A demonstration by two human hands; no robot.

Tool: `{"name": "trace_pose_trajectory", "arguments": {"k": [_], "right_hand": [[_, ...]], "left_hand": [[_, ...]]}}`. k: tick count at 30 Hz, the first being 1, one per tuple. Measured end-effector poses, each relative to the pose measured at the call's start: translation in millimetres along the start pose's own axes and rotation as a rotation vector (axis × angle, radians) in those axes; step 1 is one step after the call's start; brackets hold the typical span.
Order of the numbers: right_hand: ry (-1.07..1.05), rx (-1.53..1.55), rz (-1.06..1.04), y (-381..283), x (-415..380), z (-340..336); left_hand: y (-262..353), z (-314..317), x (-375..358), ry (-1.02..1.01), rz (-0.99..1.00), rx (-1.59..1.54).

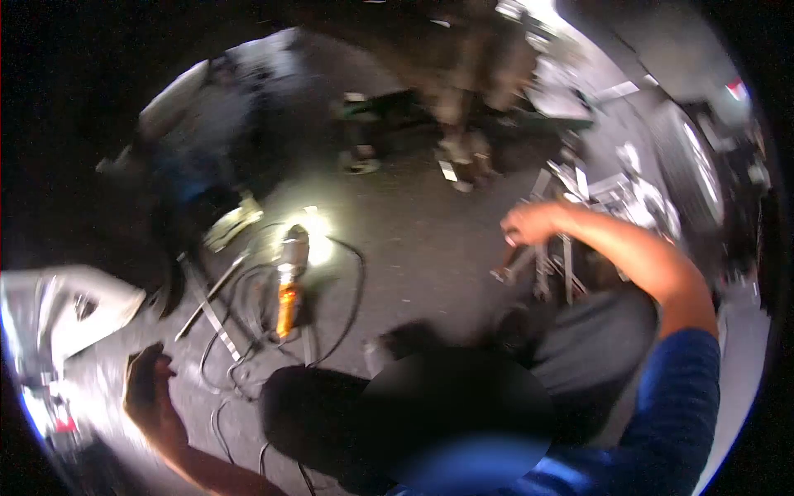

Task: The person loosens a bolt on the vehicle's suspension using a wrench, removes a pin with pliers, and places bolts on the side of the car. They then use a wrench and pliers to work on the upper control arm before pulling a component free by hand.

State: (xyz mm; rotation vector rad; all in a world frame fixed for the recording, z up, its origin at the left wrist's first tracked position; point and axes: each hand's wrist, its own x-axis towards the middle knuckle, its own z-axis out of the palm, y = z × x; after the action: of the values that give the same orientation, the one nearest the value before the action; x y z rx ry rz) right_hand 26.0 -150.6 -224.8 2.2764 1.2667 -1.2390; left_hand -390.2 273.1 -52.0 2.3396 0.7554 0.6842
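At the right, tools (542, 271) run front to back just below the nearer right hand (532, 223), its fingers' hold unclear, the left hand (150, 387) unclenched.

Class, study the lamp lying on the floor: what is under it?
Grey floor shows around the lamp, with black cable looping on both sides. The lamp covers the patch directly beneath; whether cable runs there cannot be seen.

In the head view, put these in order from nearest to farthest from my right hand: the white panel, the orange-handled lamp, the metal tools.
1. Metal tools: just below the right hand, right of centre.
2. Orange-handled lamp: on the floor, left of centre.
3. White panel: far left.
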Motion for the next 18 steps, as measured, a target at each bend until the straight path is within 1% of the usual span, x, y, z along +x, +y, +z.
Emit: {"name": "trace_pose_trajectory", "arguments": {"k": [2,3,4,6,7,8,9,10,11,12,13,14,15,16,17,18], "right_hand": [[0.165,0.031,0.032,56,-9,23],[0.277,0.167,0.113,75,-20,34],[0.459,0.148,0.124,97,-24,51],[0.673,0.265,0.299,132,-42,90],[0.756,0.33,0.404,154,-42,117],[0.781,0.348,0.499,176,-44,148],[0.822,0.478,0.547,188,-46,178],[0.865,0.607,0.6,193,-50,205],[0.95,0.734,0.653,170,-69,213],[0.905,0.819,0.76,163,-75,230],[0.985,0.775,0.716,174,-60,274],[1.08,0.77,0.744,163,-51,306],[1.074,0.823,0.691,149,-58,317],[1.114,0.853,0.727,139,-51,339],[1.122,0.846,0.684,124,-65,338],[1.207,0.838,0.632,112,-78,335]], "left_hand": [[18,24,10,-0.05,-0.022,-0.012],[25,34,17,-0.097,0.033,-0.009],[41,45,23,-0.126,0.073,0.092],[55,71,37,-0.148,0.021,0.087],[55,88,45,-0.107,0.158,0.068],[61,88,60,-0.307,0.055,0.186],[67,101,65,-0.303,0.102,0.18],[80,123,67,-0.327,0.131,0.099],[93,145,69,-0.354,0.159,0.018],[86,142,88,-0.556,0.071,0.139],[101,159,92,-0.644,0.08,0.199],[119,180,90,-0.705,0.109,0.252],[133,198,87,-0.762,0.135,0.305],[144,213,86,-0.817,0.16,0.359],[154,229,82,-0.867,0.196,0.41],[160,243,79,-0.905,0.223,0.455]]}}
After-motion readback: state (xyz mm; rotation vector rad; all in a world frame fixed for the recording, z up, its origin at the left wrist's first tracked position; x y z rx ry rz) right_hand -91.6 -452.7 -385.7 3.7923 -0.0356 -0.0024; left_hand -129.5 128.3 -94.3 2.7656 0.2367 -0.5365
